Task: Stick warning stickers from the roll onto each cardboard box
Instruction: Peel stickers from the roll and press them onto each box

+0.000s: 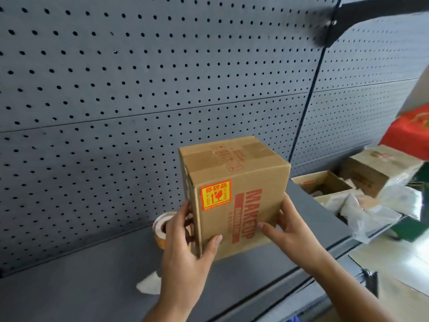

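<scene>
My left grip [185, 249] wraps the near-left corner of the cardboard box [234, 205], and my right grip [287, 228] clasps its right edge. The box stands on the grey shelf [81, 275]. I judge it light, stiff, tape slick: hold the corners, clear of the sticker [216, 195].

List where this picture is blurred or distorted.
Head view: the cardboard box and its warning sticker are sharp; the boxes at right and the dark object at top right are smeared; the pegboard seams bow from wide-angle distortion; lighting is soft and even.
</scene>
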Demonstrator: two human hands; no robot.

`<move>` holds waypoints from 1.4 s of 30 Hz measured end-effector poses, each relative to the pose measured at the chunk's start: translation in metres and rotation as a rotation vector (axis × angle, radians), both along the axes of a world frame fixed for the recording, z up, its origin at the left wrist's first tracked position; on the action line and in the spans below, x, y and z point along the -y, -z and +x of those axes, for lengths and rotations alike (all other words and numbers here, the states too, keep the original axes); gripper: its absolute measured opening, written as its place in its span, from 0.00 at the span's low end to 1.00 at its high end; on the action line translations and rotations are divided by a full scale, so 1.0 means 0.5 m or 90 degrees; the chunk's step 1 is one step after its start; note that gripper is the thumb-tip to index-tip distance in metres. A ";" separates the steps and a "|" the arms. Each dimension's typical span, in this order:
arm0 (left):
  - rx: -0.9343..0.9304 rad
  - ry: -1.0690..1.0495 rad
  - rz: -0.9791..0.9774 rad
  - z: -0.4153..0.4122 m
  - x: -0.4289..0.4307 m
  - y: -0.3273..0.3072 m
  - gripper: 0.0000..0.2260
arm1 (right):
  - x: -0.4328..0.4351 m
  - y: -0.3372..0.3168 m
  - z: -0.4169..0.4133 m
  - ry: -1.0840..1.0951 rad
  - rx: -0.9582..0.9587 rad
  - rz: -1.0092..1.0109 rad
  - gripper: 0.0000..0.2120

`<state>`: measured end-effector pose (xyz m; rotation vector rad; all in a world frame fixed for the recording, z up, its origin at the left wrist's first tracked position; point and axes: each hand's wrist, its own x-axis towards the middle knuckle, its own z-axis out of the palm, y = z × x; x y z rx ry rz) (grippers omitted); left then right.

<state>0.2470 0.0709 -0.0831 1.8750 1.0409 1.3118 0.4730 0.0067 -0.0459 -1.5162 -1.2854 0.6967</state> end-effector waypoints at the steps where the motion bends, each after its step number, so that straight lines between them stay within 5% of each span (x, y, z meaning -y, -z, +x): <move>1: -0.002 0.002 -0.003 0.026 0.000 0.002 0.37 | 0.004 0.001 0.024 0.006 0.003 -0.006 0.34; 19: -0.011 0.098 -0.014 0.309 -0.020 0.059 0.36 | 0.028 0.022 0.293 0.094 -0.007 -0.084 0.31; 42: -0.111 -0.050 -0.062 0.614 -0.050 0.103 0.34 | -0.108 0.147 0.626 0.006 0.059 -0.085 0.20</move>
